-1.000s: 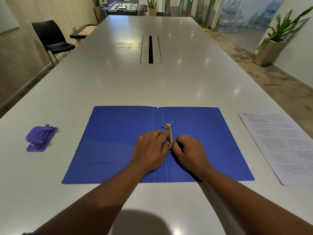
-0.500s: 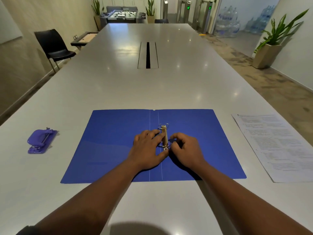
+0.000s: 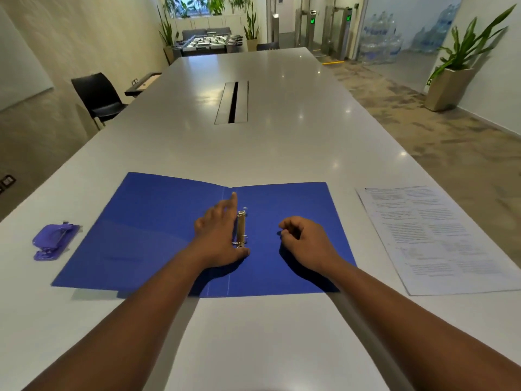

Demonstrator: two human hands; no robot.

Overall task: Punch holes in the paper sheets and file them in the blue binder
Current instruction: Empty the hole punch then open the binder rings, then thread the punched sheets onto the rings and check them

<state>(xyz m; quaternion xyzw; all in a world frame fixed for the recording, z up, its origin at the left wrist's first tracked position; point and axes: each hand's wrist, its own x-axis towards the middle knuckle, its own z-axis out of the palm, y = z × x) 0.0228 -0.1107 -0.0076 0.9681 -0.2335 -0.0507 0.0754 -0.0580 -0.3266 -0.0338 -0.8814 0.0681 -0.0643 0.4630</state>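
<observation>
The blue binder lies open and flat on the white table in front of me. Its metal ring mechanism runs along the spine, rings split apart. My left hand rests flat on the binder just left of the rings, fingers spread, thumb touching the near end of the mechanism. My right hand sits on the right cover, apart from the rings, fingers loosely curled with nothing in them. Printed paper sheets lie to the right of the binder. A purple hole punch sits to the left.
A cable slot runs down the table's middle. A black chair stands at the left side, a potted plant on the floor at the right. A foosball table stands beyond the far end.
Both hands came off the ring mechanism. My right hand moved right onto the cover; my left hand flattened beside the rings. The camera tilted up.
</observation>
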